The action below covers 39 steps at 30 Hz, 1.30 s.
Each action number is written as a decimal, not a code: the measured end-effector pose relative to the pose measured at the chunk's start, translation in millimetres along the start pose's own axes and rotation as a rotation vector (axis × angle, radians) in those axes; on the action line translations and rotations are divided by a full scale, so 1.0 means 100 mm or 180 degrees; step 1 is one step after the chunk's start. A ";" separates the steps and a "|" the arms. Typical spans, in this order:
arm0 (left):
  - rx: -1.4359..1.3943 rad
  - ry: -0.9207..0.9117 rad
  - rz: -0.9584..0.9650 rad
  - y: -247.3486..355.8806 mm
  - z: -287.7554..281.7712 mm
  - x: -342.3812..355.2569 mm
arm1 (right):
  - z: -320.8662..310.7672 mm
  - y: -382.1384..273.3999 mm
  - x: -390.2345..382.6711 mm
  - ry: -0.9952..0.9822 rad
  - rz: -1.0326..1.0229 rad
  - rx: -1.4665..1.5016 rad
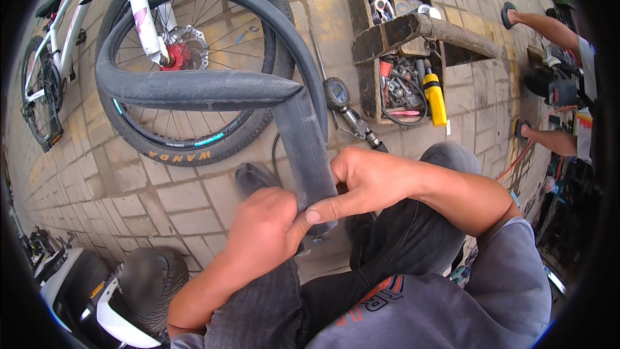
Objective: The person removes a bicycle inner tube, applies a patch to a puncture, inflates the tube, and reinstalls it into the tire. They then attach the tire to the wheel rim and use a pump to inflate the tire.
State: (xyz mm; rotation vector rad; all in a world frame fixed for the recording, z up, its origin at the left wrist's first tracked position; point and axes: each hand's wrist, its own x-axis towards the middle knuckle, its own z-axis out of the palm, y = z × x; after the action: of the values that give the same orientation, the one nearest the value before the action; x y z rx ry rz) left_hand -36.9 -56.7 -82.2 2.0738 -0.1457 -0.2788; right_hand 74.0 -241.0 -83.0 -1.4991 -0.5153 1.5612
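A dark grey bicycle inner tube (203,89) loops in front of me, partly plump with air and bent sharply near its middle. Its flattened lower stretch comes down between my hands. My left hand (268,223) is closed on the left edge of that stretch. From the other side my right hand (361,184) grips it, thumb pressed on the tube close to the left thumb. Below the hands a short end of the tube shows. Behind the loop stands a bicycle wheel (282,13) with a black tyre, a red hub and a white fork.
An open wooden toolbox (387,42) holds metal parts and a yellow bottle (435,100). A pump with a round gauge (336,92) lies before it. Further left stands another bicycle (64,52); a scooter (84,284) is at lower left. A person's legs (549,29) show at right.
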 end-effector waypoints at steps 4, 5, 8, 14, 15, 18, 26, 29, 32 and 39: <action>-0.0234 -0.0298 -0.0264 0.07 -0.12 0.01 | 0.12 0.06 0.06 0.0140 -0.0549 0.0942; -0.0286 -0.0342 -0.0390 0.09 -0.16 0.02 | 0.15 0.04 0.07 0.0237 -0.0575 0.1192; -0.0160 -0.0001 -0.0638 0.15 -0.22 0.06 | 0.19 0.10 0.12 0.0536 -0.0659 0.1291; -0.0081 0.0000 -0.0183 0.17 -0.10 0.10 | 0.04 0.15 0.11 0.0442 -0.0844 -0.0007; -0.0388 -0.0069 -0.0509 0.25 -0.12 0.10 | -0.06 0.07 0.11 0.0058 -0.0695 -0.0554; -0.0655 -0.0573 -0.0469 0.13 -0.20 -0.08 | 0.01 0.00 0.08 -0.0308 -0.0826 0.0259; -0.1070 -0.0905 0.0162 0.22 -0.19 0.02 | 0.32 0.08 -0.02 -0.0180 -0.1203 0.1446; -0.1085 -0.0828 0.0334 0.22 -0.26 -0.03 | 0.46 0.01 -0.06 0.0129 -0.1506 0.1580; -0.0715 -0.0920 0.0367 0.27 -0.31 -0.12 | 0.47 -0.03 -0.22 0.0278 -0.1436 0.1042; -0.0546 -0.0640 0.0416 0.21 -0.24 -0.20 | 0.49 0.06 -0.25 0.0607 -0.1539 0.0791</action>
State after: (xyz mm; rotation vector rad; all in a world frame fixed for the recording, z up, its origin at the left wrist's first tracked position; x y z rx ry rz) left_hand -50.3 -42.7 -49.7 1.8551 -0.3652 -0.4050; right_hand 23.2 -250.7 -64.4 -1.2062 -0.5063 1.0523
